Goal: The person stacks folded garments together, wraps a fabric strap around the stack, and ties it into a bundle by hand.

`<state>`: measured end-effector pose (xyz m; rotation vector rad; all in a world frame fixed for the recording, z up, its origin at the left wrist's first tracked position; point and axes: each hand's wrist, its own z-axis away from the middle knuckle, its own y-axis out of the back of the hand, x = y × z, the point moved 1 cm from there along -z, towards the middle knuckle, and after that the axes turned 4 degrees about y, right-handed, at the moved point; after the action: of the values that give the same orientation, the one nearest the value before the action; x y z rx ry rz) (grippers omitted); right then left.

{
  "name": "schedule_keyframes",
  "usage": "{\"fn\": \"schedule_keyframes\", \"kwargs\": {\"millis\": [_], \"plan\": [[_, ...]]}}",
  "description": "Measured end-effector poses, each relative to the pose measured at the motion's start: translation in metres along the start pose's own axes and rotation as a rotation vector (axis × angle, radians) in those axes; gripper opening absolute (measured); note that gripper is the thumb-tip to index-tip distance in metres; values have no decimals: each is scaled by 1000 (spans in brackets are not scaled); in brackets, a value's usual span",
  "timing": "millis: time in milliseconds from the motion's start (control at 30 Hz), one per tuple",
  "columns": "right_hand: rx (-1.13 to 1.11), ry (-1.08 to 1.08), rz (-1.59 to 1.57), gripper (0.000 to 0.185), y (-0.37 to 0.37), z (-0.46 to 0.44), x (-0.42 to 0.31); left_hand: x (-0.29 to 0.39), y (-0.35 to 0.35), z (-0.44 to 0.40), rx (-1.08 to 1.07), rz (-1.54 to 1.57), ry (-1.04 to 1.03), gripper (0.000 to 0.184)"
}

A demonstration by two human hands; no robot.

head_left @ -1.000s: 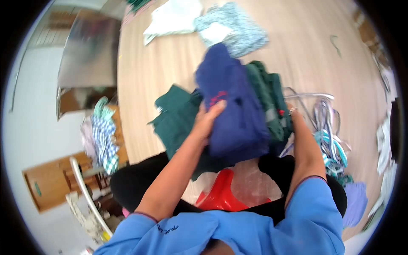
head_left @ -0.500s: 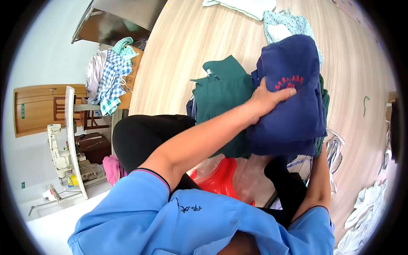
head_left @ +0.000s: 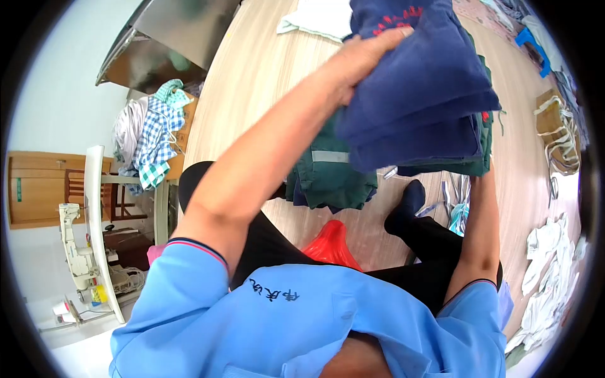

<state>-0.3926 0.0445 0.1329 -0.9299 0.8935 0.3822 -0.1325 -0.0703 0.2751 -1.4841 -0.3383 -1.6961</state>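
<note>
A stack of folded navy clothes (head_left: 416, 88) with red lettering is held up between both hands. My left hand (head_left: 365, 60) grips its left side, thumb on top. My right hand (head_left: 482, 173) is mostly hidden behind the right end of the stack, where dark green cloth (head_left: 486, 142) shows at the edge. Below and left of the stack, folded dark green garments (head_left: 331, 173) with a grey strip lie on the wooden surface (head_left: 271, 69).
White cloth (head_left: 318, 17) lies at the top. Left are checked cloths (head_left: 157, 129) and a sewing machine (head_left: 77, 252). A red plastic object (head_left: 332, 246) stands between the legs. White garments (head_left: 548, 271) and a brown bag (head_left: 556, 132) are at right.
The navy stack has been lifted up and away from the body, carried by both hands. More of the green garments below shows, including their grey strip. The view has shifted.
</note>
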Motion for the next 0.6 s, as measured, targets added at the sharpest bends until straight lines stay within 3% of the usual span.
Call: {"fn": "schedule_keyframes", "kwargs": {"millis": [100,133,200,300,333,367,400,467,533,600], "plan": [[-119,-63,-62,52,-32,13,19,63,-26,54,96,-293,53,58],[-154,-99,-82,52,-41,16,34,69,-35,69,83,-483,-43,67],[-220,-186,-104,51,-56,22,67,74,-33,81,148,-608,-45,64],[-287,-361,-111,51,-67,36,135,46,-7,80,265,-764,11,57],[-299,-422,-103,50,-66,42,162,28,8,78,227,-911,-113,65],[-302,-492,-93,50,-61,53,188,4,22,77,394,-1070,-56,68],[-305,-557,-85,50,-56,61,212,-29,54,64,507,-1085,56,76],[-308,-639,-80,50,-46,74,246,-59,67,71,552,-1040,92,89],[-319,-659,-101,49,-46,78,250,-62,65,79,594,-1021,190,112],[-345,-631,-110,49,-51,67,249,-56,69,83,529,-870,138,107]]}}
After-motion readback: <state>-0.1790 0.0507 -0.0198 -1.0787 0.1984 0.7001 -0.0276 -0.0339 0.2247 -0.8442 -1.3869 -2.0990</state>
